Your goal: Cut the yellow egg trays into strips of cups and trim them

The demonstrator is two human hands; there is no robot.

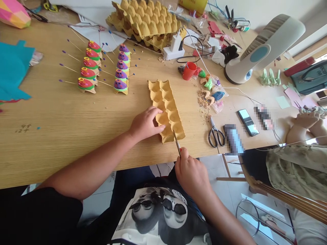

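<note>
A yellow pulp egg tray strip (167, 110), two cups wide, lies on the wooden table in front of me. Its left edge is held by my left hand (145, 124), with thumb and fingers over the cups. My right hand (192, 170) is closed round what look like scissors (177, 143); the handles are hidden in the fist, with a bit of red showing. The narrow metal blade points away from me, and its tip reaches the strip's near end. I cannot tell whether the blades are apart.
Painted egg-cup figures with sticks stand in a red row (89, 64) and a purple row (122, 69). Stacked egg trays (150, 20) lie behind. To the right are black-handled scissors (216, 134), a red cup (189, 70), a fan (255, 51), phones (247, 121) and a seated person's arms (304, 124).
</note>
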